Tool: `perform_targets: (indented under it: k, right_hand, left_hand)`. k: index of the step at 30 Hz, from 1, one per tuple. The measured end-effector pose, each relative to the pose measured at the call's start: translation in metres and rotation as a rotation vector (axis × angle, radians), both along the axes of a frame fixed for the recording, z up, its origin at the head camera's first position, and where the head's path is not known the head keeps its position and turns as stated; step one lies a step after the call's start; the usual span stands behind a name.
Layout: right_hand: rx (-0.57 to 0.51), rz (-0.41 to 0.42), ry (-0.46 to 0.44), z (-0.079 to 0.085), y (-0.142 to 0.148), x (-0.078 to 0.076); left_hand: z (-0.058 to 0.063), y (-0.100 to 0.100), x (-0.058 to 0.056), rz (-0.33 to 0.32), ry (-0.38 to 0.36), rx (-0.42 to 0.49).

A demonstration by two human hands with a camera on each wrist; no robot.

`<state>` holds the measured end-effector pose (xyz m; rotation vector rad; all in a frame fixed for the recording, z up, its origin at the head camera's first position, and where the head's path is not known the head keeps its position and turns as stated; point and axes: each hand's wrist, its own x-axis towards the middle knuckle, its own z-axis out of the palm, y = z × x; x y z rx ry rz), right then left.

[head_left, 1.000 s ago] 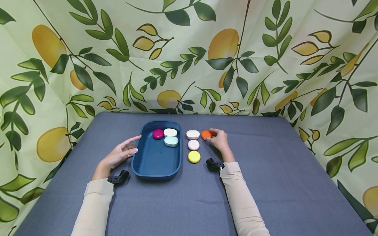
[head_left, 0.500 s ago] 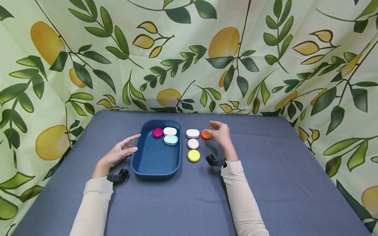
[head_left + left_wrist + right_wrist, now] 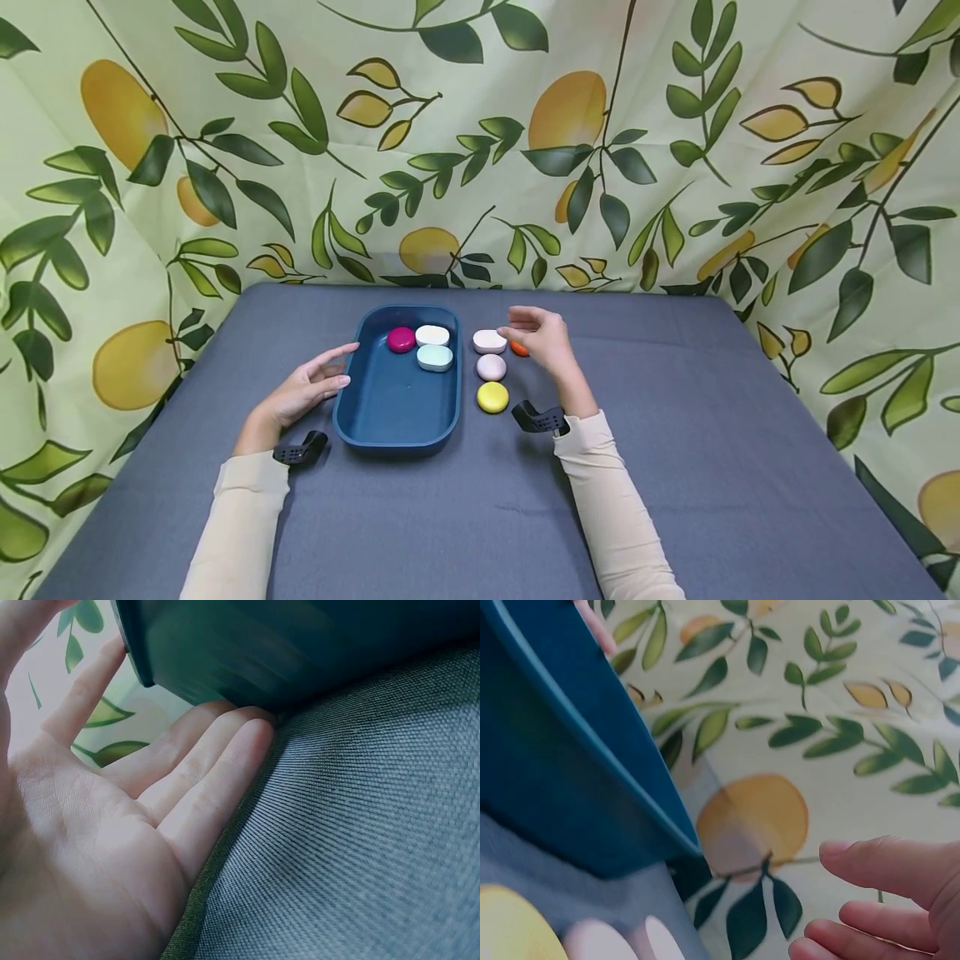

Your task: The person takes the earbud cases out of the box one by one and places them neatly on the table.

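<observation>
My left hand (image 3: 303,390) rests at the left side of a blue tray (image 3: 408,429). In the left wrist view its fingers (image 3: 217,795) are extended, tips against the tray's outer wall. Inside the tray lie a magenta round soap (image 3: 401,339), a white oval soap (image 3: 432,335) and a pale mint oval soap (image 3: 435,358). Right of the tray, my right hand (image 3: 546,340) hovers with relaxed fingers, holding nothing. It partly covers an orange round soap (image 3: 519,348) on the table and overlaps the edge of a pale pink oval soap (image 3: 489,341).
Below the pale pink oval soap, a light pink round soap (image 3: 491,367) and a yellow round soap (image 3: 492,397) stand in a column. The grey tabletop (image 3: 712,442) meets a leaf-and-fruit patterned cloth (image 3: 480,150) at the back and sides.
My right hand has risen off the orange soap and then shifted left toward the pale pink oval soap; the orange soap stays on the table. The left hand holds its place.
</observation>
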<state>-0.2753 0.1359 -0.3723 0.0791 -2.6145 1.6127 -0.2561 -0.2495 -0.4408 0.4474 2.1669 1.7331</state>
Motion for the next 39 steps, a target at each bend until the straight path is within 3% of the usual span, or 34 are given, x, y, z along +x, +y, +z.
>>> perform_targets:
  k: [8,14,19,27,39]
  right_hand:
    - [-0.017,0.081,-0.005,0.003,-0.033,0.007]
    - [0.010,0.142,0.020,0.008,-0.065,0.002]
    - [0.054,0.170,-0.021,0.009,-0.090,-0.007]
    - [0.153,0.084,-0.089,0.003,-0.119,-0.025]
    - [0.490,-0.037,-0.145,-0.004,-0.144,-0.036]
  left_hand:
    - [0.002,0.000,0.001,-0.010,0.006,-0.002]
    - [0.000,-0.001,0.001,-0.015,0.007,0.009]
    - [-0.001,0.000,0.001,-0.006,0.000,0.004]
    - [-0.001,-0.001,0.001,-0.005,0.000,-0.001]
    - [-0.001,0.000,0.000,0.002,-0.008,-0.017]
